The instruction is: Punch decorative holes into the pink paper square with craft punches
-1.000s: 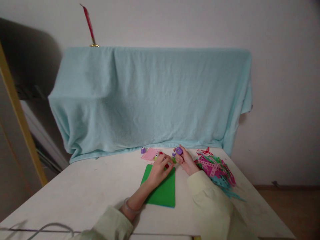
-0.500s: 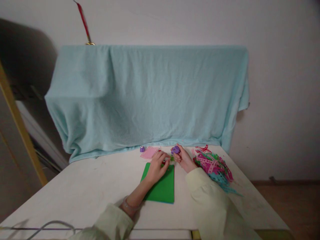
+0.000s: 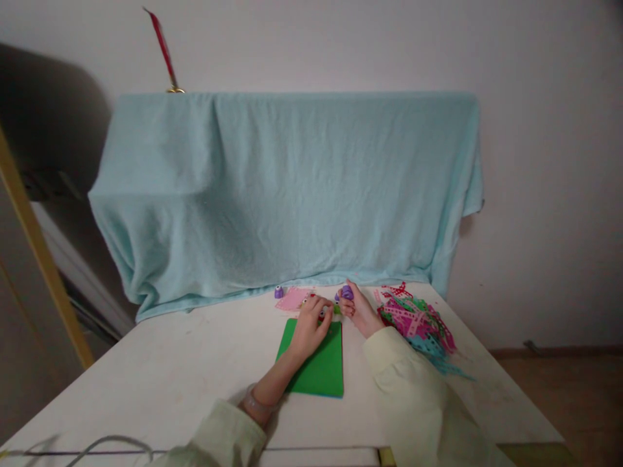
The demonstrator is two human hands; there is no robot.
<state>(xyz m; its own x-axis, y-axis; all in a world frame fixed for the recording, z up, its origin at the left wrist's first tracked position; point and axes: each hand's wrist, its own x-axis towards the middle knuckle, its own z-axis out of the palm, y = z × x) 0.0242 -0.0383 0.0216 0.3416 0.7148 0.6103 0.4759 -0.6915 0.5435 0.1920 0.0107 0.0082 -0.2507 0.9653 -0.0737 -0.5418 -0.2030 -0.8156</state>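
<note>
My right hand (image 3: 358, 309) is closed around a small purple craft punch (image 3: 347, 292), raised at the back of the table. My left hand (image 3: 312, 321) lies over the far edge of a green foam sheet (image 3: 316, 366), fingers curled. A small red craft punch (image 3: 322, 314) shows between its thumb and fingers, mostly hidden. Between the hands, a little green piece (image 3: 337, 309) and another small purple piece (image 3: 337, 297) are partly covered. Behind the left hand lies a pink sheet (image 3: 292, 298) with a row of holes along its edge.
Another purple punch (image 3: 279, 292) stands left of the pink sheet. Tangled punched strips (image 3: 413, 318) in pink, red, green and blue lie at the right. A light blue cloth (image 3: 302, 194) hangs behind the white table (image 3: 195, 370). A grey cable (image 3: 111, 439) curves at the front left.
The purple punch has turned in my right hand and now stands more upright, with the fingers wrapped tighter round it. My left hand keeps its place on the green sheet. The view has shifted slightly.
</note>
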